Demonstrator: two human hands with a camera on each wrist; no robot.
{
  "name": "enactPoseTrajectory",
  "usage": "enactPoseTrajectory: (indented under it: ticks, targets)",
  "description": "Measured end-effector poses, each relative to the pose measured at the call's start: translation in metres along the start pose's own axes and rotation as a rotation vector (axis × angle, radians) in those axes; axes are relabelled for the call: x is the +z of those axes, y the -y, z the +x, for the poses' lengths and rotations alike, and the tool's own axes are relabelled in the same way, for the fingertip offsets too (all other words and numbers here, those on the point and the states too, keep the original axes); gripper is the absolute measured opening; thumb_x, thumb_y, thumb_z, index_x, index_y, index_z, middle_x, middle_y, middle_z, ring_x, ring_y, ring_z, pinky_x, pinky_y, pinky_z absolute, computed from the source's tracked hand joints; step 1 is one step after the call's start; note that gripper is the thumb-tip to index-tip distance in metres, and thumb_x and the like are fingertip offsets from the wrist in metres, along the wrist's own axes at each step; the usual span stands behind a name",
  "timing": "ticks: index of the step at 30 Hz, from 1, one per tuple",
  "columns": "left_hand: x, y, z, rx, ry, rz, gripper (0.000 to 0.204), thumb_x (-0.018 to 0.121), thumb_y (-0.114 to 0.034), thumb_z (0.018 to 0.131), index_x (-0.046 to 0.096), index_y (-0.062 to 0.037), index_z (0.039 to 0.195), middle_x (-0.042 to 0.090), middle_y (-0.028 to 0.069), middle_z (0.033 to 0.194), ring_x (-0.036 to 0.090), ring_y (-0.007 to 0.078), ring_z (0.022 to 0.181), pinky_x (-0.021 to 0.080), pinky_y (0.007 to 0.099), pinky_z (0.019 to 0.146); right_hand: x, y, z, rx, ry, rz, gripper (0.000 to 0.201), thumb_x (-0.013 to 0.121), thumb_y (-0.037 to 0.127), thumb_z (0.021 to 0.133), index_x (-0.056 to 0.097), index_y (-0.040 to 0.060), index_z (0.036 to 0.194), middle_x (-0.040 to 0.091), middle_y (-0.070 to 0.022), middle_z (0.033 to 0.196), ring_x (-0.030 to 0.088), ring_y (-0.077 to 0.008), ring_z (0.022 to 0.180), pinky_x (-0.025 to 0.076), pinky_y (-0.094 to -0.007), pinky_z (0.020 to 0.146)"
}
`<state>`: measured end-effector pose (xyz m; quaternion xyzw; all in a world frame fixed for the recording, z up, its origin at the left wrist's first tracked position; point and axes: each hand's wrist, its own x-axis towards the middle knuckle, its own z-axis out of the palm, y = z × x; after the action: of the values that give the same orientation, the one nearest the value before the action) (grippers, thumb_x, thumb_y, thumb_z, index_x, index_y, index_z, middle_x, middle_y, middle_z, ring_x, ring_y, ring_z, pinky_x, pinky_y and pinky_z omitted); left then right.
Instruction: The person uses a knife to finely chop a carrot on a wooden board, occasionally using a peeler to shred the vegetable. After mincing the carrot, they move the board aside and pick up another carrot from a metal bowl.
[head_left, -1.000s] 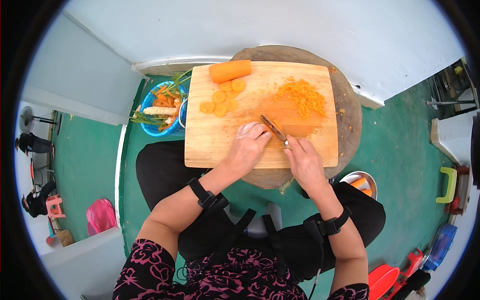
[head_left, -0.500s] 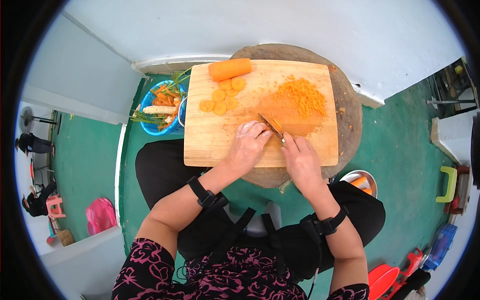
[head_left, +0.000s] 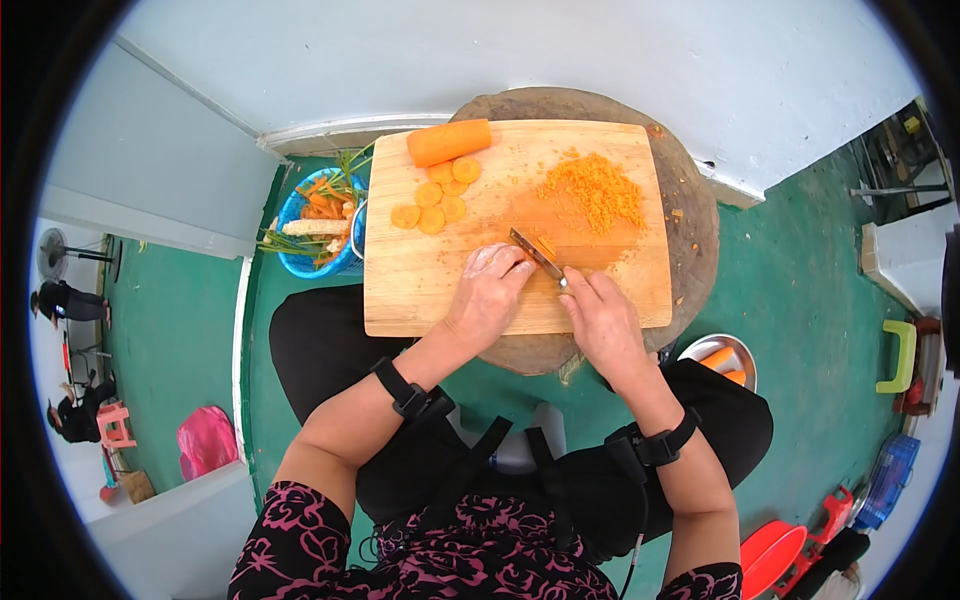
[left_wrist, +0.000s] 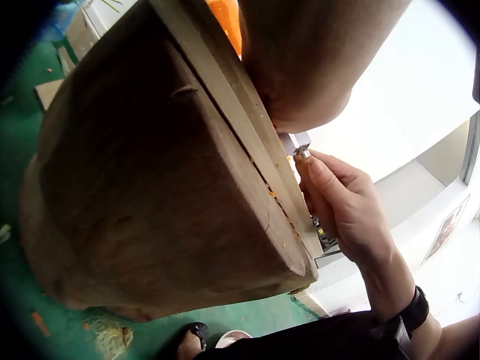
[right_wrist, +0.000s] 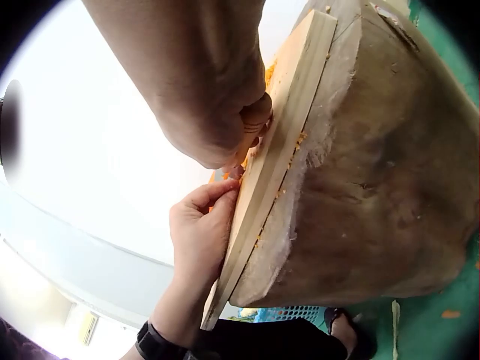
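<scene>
My right hand grips a small knife by its handle, the blade slanting up and left over a wooden cutting board. Right against the blade, my left hand has bent fingers holding a carrot piece, mostly hidden beneath them. Thin carrot strips lie along the blade's right side. In the right wrist view the left hand sits low at the board's surface. A heap of minced carrot is at upper right, with round carrot slices and a thick carrot chunk at upper left.
The board rests on a wide wooden stump. A blue basket of peelings and greens stands to the left. On the green floor at right is a metal bowl with carrot pieces. A white wall rises behind.
The head view has shifted slightly, so the board appears a little further left. Both hands stay close together at the blade, the knife moving only slightly.
</scene>
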<state>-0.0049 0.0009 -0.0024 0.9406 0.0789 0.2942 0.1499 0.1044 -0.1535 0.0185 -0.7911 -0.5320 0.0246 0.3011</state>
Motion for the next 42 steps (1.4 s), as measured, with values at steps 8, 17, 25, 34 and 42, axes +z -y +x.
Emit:
enactPoseTrajectory:
  ticks: [8, 17, 25, 34, 42]
  targets:
    - [-0.0033, -0.0023, 0.0019, -0.006, 0.012, 0.007, 0.025, 0.061, 0.002, 0.068, 0.065, -0.0010, 0.092, 0.060, 0.0113, 0.094, 0.058, 0.0299, 0.094, 0.047, 0.0387, 0.085, 0.0002, 0.0009, -0.0001, -0.024, -0.017, -0.010, 0.034, 0.064, 0.012, 0.082, 0.057, -0.0018, 0.112, 0.054, -0.0133, 0.088, 0.058, -0.0293, 0.086, 0.050, -0.0384, 0.075]
    - [-0.0011, -0.0040, 0.0001, -0.022, -0.010, 0.005, 0.024, 0.061, 0.003, 0.067, 0.066, -0.0011, 0.091, 0.060, 0.0117, 0.093, 0.059, 0.0296, 0.093, 0.047, 0.0385, 0.083, 0.0069, 0.0030, 0.0019, -0.101, -0.052, -0.125, 0.034, 0.065, 0.011, 0.081, 0.057, -0.0010, 0.112, 0.053, -0.0121, 0.085, 0.057, -0.0279, 0.081, 0.050, -0.0383, 0.072]
    - [0.0008, -0.0011, -0.0019, 0.004, 0.001, 0.014, 0.024, 0.061, 0.001, 0.069, 0.065, -0.0009, 0.093, 0.059, 0.0120, 0.093, 0.058, 0.0296, 0.093, 0.046, 0.0395, 0.083, 0.0017, -0.0024, 0.0014, 0.016, -0.048, 0.046, 0.034, 0.065, 0.013, 0.081, 0.058, 0.0004, 0.112, 0.057, -0.0129, 0.088, 0.059, -0.0295, 0.086, 0.050, -0.0384, 0.073]
    - [-0.0023, -0.0038, 0.0008, 0.002, -0.012, 0.007, 0.023, 0.061, 0.003, 0.069, 0.065, 0.0000, 0.091, 0.060, 0.0122, 0.092, 0.059, 0.0301, 0.092, 0.047, 0.0391, 0.083, 0.0021, -0.0016, -0.0011, -0.022, -0.041, 0.004, 0.034, 0.065, 0.013, 0.081, 0.058, 0.0003, 0.112, 0.056, -0.0130, 0.089, 0.058, -0.0295, 0.086, 0.050, -0.0383, 0.074]
    - [-0.0015, -0.0040, 0.0001, -0.011, -0.022, 0.004, 0.021, 0.062, 0.004, 0.070, 0.064, -0.0003, 0.090, 0.060, 0.0122, 0.092, 0.059, 0.0305, 0.093, 0.047, 0.0391, 0.084, 0.0016, 0.0027, 0.0012, -0.066, -0.029, -0.062, 0.034, 0.063, 0.013, 0.083, 0.057, 0.0001, 0.114, 0.054, -0.0128, 0.087, 0.058, -0.0294, 0.085, 0.049, -0.0380, 0.075]
